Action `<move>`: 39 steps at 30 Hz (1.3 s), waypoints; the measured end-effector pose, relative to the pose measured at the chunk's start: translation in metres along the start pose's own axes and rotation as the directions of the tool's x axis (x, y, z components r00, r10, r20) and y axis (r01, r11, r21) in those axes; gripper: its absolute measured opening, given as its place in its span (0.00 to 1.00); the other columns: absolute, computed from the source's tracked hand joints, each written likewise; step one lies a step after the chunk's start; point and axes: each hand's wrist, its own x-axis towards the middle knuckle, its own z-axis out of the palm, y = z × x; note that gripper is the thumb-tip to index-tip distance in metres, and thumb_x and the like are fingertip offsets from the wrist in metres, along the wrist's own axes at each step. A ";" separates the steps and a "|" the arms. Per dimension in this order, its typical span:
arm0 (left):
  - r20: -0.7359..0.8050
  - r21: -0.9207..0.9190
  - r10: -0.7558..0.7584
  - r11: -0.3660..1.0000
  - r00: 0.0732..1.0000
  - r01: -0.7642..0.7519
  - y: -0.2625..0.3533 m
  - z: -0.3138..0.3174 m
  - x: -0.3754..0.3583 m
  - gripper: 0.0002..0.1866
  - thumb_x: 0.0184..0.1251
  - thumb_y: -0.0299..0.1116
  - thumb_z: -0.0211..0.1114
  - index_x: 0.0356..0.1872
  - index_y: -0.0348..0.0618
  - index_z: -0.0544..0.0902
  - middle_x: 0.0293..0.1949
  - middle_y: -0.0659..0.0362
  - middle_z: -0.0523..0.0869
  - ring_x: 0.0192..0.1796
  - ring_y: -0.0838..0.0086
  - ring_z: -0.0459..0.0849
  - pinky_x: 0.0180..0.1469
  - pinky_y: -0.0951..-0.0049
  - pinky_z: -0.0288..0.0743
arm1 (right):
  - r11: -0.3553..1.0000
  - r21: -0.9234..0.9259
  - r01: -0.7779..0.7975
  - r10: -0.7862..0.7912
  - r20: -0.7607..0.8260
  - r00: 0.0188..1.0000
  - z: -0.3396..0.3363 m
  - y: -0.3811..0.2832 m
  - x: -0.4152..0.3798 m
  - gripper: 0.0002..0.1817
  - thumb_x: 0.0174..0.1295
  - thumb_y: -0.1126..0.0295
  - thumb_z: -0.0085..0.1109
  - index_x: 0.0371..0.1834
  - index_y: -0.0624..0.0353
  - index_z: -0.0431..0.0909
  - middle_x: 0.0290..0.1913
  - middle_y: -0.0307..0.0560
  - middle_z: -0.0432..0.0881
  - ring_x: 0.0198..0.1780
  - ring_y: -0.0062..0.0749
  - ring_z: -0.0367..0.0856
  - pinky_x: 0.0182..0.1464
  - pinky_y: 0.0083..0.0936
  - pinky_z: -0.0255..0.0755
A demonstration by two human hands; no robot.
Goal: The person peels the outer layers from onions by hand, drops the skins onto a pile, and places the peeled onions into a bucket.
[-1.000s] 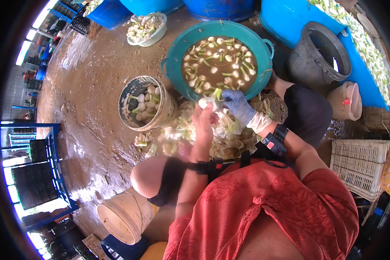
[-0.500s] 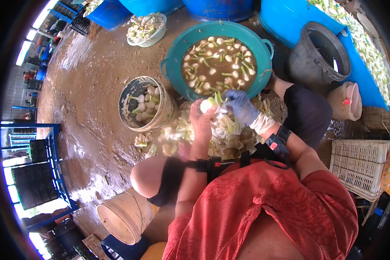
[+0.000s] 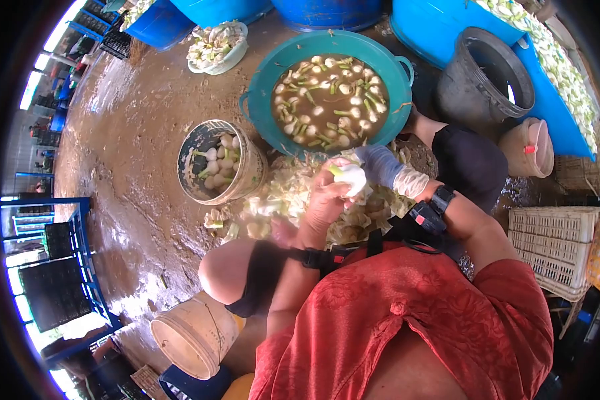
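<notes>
A white bulb with a green stem (image 3: 351,177) is between my two hands, above a heap of pale peelings (image 3: 283,190). Bare fingers of my left hand (image 3: 328,197) are wrapped round it. My right hand (image 3: 378,165), in a blue glove, touches the bulb's far right side; its fingertips are hidden or blurred. Just beyond, a green tub (image 3: 257,83) holds brown water with many floating bulbs (image 3: 345,89). On the left stands a dirty bucket (image 3: 252,167) with peeled bulbs (image 3: 221,160) inside.
A basin of peelings (image 3: 237,57) lies at the upper left. The dark grey bucket (image 3: 463,90) and a beige bucket (image 3: 513,150) stand to the right, near white crates (image 3: 553,243). Another bucket (image 3: 197,327) lies tipped at the lower left. Blue tubs line the top.
The bulb and my left hand have moved right and slightly nearer my body. My gloved right hand has shifted a little right and up. The view has shifted slightly.
</notes>
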 end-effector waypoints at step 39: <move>0.060 0.939 0.537 0.255 0.842 -0.230 -0.025 -0.023 0.031 0.19 0.55 0.23 0.60 0.50 0.38 0.77 0.39 0.47 0.84 0.43 0.61 0.83 0.46 0.66 0.74 | 0.530 0.847 0.032 0.203 -0.164 0.965 -0.037 0.020 -0.030 0.07 0.60 0.73 0.58 0.37 0.63 0.81 0.28 0.37 0.81 0.24 0.15 0.74 0.28 0.18 0.70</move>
